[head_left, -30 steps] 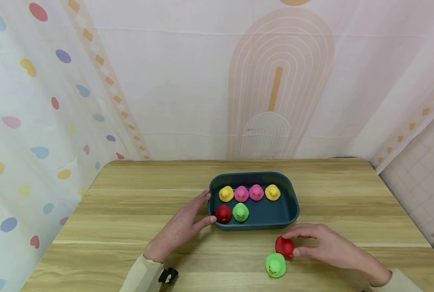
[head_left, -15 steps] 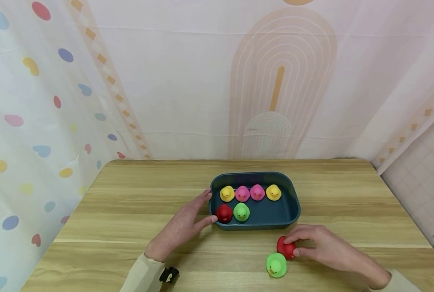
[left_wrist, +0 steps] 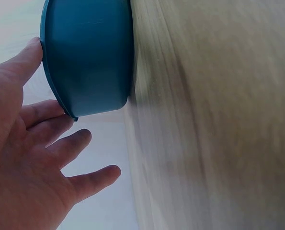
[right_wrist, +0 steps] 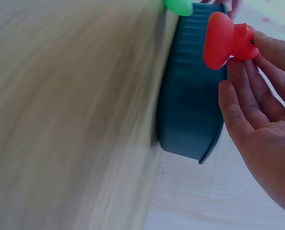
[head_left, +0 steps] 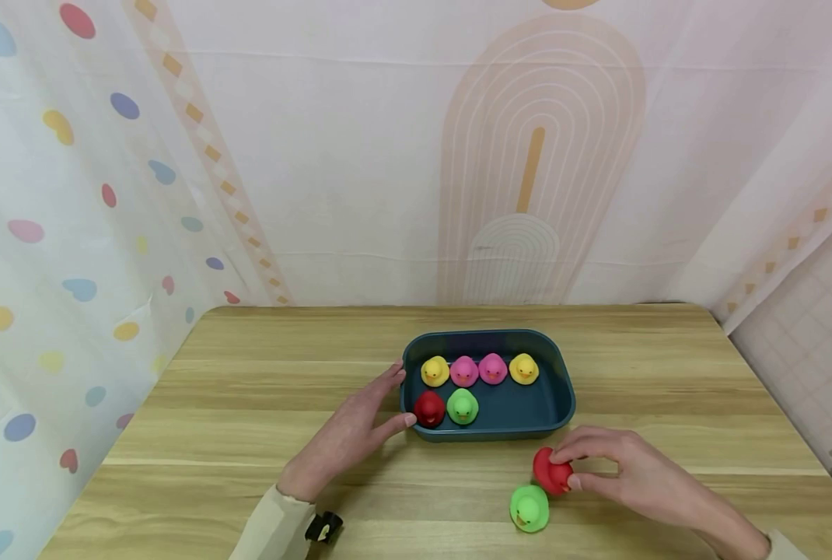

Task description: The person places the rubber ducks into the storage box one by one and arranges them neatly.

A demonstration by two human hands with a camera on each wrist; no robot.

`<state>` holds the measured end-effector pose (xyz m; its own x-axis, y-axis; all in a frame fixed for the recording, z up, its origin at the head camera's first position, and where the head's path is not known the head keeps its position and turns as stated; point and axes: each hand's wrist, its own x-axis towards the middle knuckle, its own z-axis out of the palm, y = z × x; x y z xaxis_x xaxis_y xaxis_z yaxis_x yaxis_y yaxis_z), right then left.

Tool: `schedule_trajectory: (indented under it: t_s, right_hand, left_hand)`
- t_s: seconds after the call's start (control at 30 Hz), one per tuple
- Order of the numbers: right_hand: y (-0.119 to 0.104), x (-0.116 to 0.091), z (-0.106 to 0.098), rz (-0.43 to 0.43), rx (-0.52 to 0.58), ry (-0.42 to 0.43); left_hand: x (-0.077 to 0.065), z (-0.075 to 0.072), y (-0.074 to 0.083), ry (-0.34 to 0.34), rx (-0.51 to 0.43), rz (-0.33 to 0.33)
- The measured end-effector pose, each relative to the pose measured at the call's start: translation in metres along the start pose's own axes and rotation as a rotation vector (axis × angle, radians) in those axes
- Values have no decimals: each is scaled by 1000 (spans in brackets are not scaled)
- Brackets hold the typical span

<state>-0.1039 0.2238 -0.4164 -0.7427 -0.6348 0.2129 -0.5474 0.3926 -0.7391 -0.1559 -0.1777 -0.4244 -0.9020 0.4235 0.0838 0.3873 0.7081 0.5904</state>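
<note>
My right hand pinches a red rubber duck between thumb and fingertips, in front of the dark blue tub. In the right wrist view, that red duck is raised off the table. A green rubber duck sits on the table just below it in the head view. My left hand rests its thumb and fingertips on the tub's left rim, fingers spread. The left wrist view shows the thumb and some fingers of that hand touching the edge of the tub.
Inside the tub, a back row has a yellow duck, two pink ducks and another yellow duck. A red duck and a green duck sit in front at left. Behind the wooden table hangs a patterned curtain.
My right hand has lifted the red duck slightly and shifted it a little to the right, away from the green duck. The left hand stays on the tub's rim.
</note>
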Motion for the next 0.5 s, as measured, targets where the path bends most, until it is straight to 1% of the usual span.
schedule_trajectory:
  t_s: [0.17, 0.37, 0.5]
  right_hand:
    - [-7, 2, -2, -7, -17, 27]
    - [-13, 5, -1, -58, -56, 87]
    - [-18, 6, -2, -29, -57, 104]
  left_hand:
    - [-1, -1, 0, -8, -2, -10]
    - [-1, -1, 0, -6, 1, -16]
    - [-1, -1, 0, -7, 9, -16]
